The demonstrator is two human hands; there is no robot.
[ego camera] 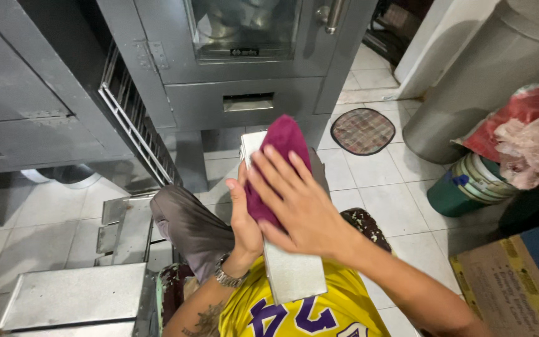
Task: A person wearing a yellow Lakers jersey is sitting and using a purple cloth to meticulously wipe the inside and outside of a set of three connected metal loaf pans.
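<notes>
right hand fingers spread flat on maroon cloth.

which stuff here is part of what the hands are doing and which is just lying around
In hand:
- metal pan, steadied by the left hand
- magenta cloth, pressed on the pan by the right hand

Lying about:
- stacked metal trays
- round mat
- cardboard box
- red plastic bag
- oven
</notes>
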